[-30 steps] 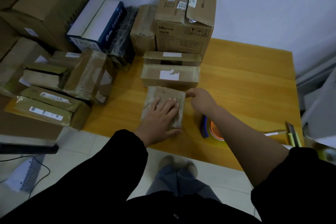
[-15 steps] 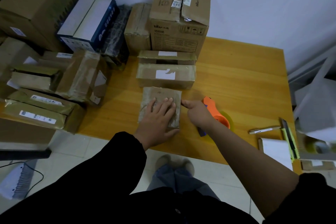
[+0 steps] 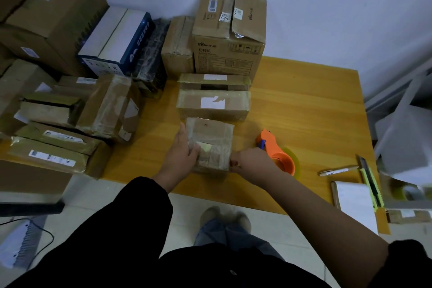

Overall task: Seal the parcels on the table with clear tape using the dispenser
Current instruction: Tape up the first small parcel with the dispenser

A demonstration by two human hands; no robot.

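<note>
From the head camera, a small parcel [image 3: 210, 138] wrapped in brown paper and clear tape lies near the front edge of the tabletop [image 3: 304, 105], between the two hands. The left hand [image 3: 183, 155] grips its left side, fingers [image 3: 194, 150] curled over the top. The right hand [image 3: 249, 162] meets the near right corner, where its bunched fingers [image 3: 233, 163] pinch the edge.

Just beyond the right fingers lies the orange tape dispenser [image 3: 277, 155] on its side, apart from the parcel. Further right of it are a pen [image 3: 336, 170], a box cutter [image 3: 371, 182] and a notepad [image 3: 353, 203].

Straight ahead of the fingers, touching the parcel's far edge, sits a taped box with a white label [image 3: 212, 105]. Behind that is a flat box [image 3: 214, 82] whose top gapes, dark inside. Then comes a large carton [image 3: 229, 37] with its flaps partly lifted, contents hidden. Left of the left fingers lies a heap of taped parcels [image 3: 70, 128].
</note>
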